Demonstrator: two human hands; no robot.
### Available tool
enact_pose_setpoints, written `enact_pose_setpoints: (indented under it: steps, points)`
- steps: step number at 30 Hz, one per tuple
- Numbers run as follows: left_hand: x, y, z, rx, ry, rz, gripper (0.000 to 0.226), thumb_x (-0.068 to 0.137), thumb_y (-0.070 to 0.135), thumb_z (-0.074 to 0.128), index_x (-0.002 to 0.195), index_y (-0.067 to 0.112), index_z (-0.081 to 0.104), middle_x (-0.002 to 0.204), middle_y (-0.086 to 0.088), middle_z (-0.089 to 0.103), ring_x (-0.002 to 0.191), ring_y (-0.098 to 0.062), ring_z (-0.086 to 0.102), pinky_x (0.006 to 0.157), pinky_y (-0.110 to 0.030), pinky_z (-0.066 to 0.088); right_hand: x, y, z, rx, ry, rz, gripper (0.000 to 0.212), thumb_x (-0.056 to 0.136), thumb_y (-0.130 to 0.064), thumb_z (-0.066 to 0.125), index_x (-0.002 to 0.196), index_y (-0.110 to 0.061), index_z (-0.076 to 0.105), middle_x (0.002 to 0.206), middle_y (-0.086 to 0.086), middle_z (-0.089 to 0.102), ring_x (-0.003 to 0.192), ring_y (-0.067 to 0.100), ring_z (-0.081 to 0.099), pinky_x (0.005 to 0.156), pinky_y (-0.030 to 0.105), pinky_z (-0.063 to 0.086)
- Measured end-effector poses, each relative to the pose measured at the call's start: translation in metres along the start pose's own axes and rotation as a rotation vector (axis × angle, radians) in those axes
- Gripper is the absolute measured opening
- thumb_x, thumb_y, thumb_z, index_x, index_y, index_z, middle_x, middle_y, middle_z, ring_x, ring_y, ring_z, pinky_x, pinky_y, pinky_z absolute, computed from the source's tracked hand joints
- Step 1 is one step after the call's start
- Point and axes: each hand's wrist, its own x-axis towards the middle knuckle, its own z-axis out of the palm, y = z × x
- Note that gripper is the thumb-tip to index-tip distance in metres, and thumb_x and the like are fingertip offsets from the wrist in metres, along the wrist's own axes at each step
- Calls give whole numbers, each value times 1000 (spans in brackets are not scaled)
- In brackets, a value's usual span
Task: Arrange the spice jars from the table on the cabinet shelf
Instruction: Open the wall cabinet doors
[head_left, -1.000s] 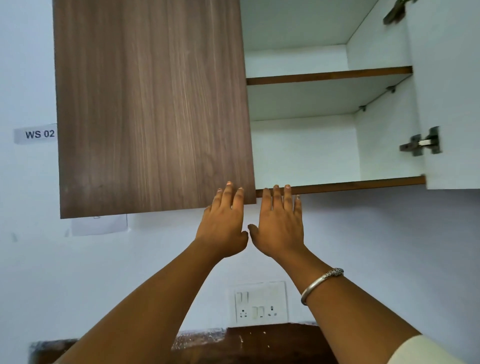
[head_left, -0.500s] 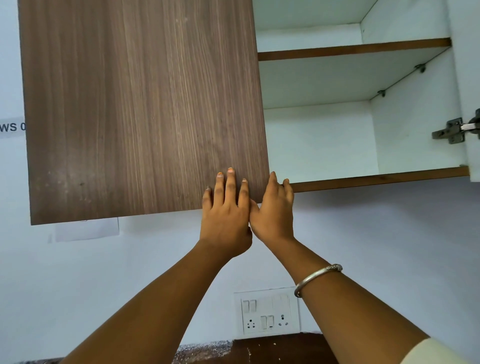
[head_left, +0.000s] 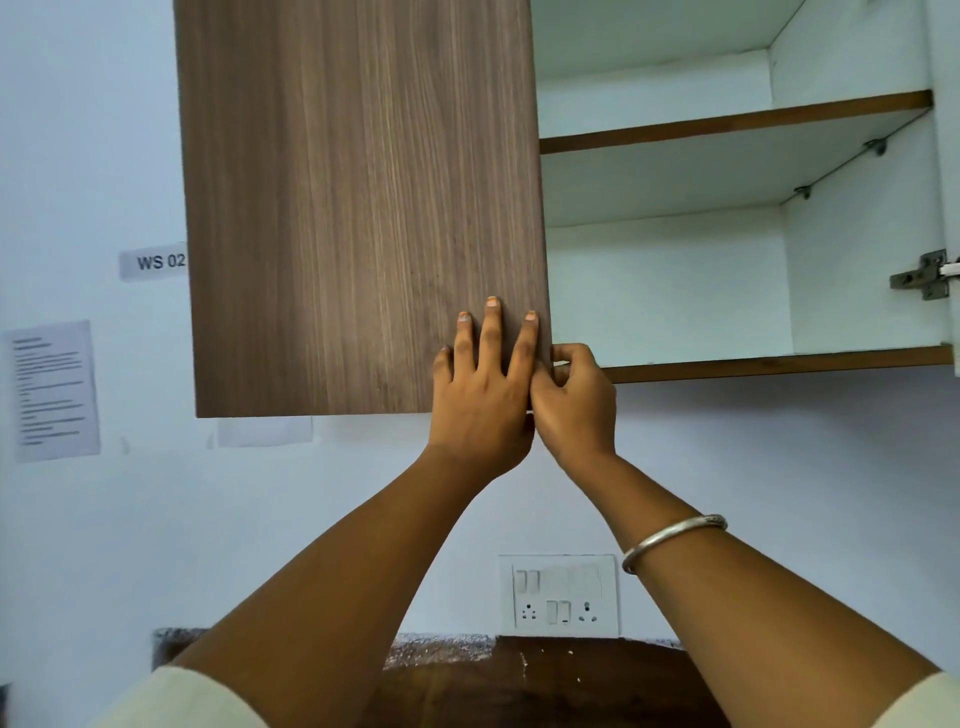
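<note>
Shelf (head_left: 727, 123) level, left-right — door (head_left: 363, 208) upright

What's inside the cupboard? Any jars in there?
On the open side, only white walls and two shelves show, the lower shelf and the upper shelf; no jars. The wooden door covers the other side, so anything behind it is hidden.

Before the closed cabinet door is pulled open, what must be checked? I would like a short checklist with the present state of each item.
1. Right hand grips the edge of the left door: ok.
2. Left hand off the door's face: not ok, it lies flat on it.
3. Right door open: ok.
4. Space behind the left door free: cannot tell, the door hides it.
5. Spice jars within reach: cannot tell, none in view.
</note>
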Motion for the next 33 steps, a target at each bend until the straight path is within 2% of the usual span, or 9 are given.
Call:
enact_pose_setpoints:
  steps: [4,7,12,15,18,25,27,30,33]
  points:
    - [-15,1,-35,-32,70,-28,91,82,41,64,145,36,-1,157,-20,10,141,-45,20,102,-56,37,-22,-30,-13,36,-39,-51,14,91,-33,56,92,-20,52,76,-4,62,73,18,64,67,33,55]
    - [-31,-2,-64,-20,92,-12,83,83,39,63,143,43,5,155,-22,15,137,-46,28,96,-55,43,-38,-49,-18,54,-73,-82,10,91,-29,55,90,-20,51,72,-5,60,72,20,64,69,40,56]
    - [-54,-16,-112,19,84,-5,73,72,41,72,138,29,41,147,-26,34,124,-45,47,87,-52,51,-70,-78,-15,146,-91,-172,8,88,-20,58,87,-15,52,65,-8,57,65,20,62,65,46,56]
    - [-70,-28,-138,77,96,43,71,67,41,73,131,20,51,139,-30,44,113,-45,57,80,-46,53,-90,-95,-11,237,-96,-228,9,86,-17,61,84,-14,52,62,-13,55,61,16,61,62,44,56]
    - [-86,-41,-162,93,97,42,70,65,37,77,128,17,53,137,-31,45,108,-44,60,75,-41,55,-110,-113,-2,327,-117,-295,12,84,-18,63,82,-15,51,62,-15,55,58,11,60,56,36,54]
    - [-118,-80,-208,134,71,90,58,75,33,69,123,19,41,131,-33,50,119,-44,53,79,-39,53,-150,-149,33,454,-180,-341,17,81,-24,61,77,-14,49,65,-4,58,60,17,60,54,33,51]
    - [-126,-90,-220,122,94,83,54,74,29,71,118,18,43,126,-31,53,116,-41,56,76,-32,52,-161,-162,44,484,-200,-353,15,79,-21,59,73,-14,47,65,1,57,59,19,57,52,29,48]
    - [-139,-114,-241,116,131,82,43,74,27,64,110,14,47,112,-23,59,106,-30,56,69,-16,38,-177,-183,61,500,-246,-368,13,77,-16,58,70,-13,48,67,9,59,60,25,56,53,28,44]
    - [-156,-144,-263,95,148,29,38,71,27,56,105,15,44,97,-17,58,97,-22,49,62,-17,33,-197,-209,82,493,-309,-373,18,79,-12,61,70,-12,47,68,7,55,61,23,52,54,29,42]
